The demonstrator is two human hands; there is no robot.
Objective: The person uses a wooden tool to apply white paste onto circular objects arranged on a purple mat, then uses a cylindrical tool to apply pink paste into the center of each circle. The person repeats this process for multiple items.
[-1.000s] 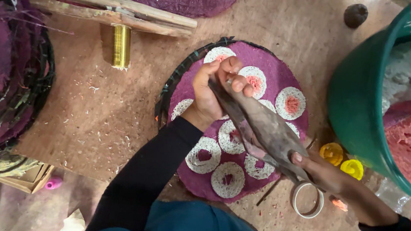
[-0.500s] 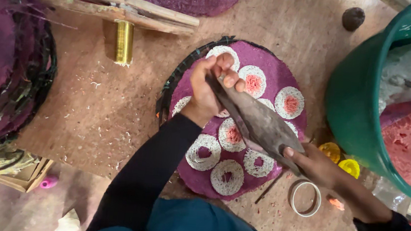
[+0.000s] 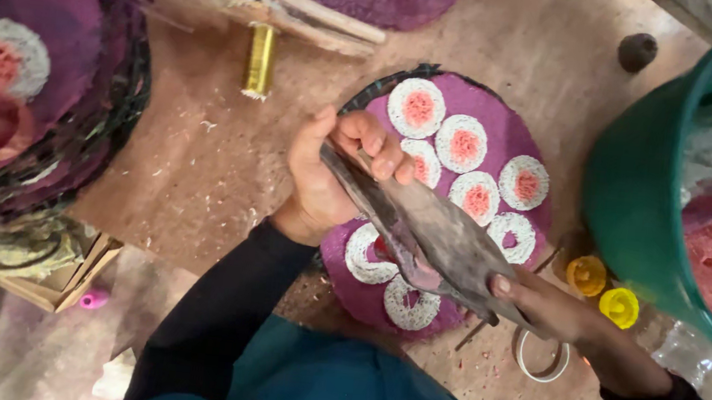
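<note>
Both hands hold one dark flat blade (image 3: 439, 233) over the purple disc (image 3: 499, 135), which lies on the floor near its middle, beside the green tub (image 3: 640, 190). The left hand (image 3: 333, 172) is closed around the blade's narrow end; the right hand (image 3: 553, 307) pinches its wide end, fingers shut on it. Eight white rounds with pink centres already ring the disc; its middle is still bare purple, so the work looks well along, not finished.
</note>
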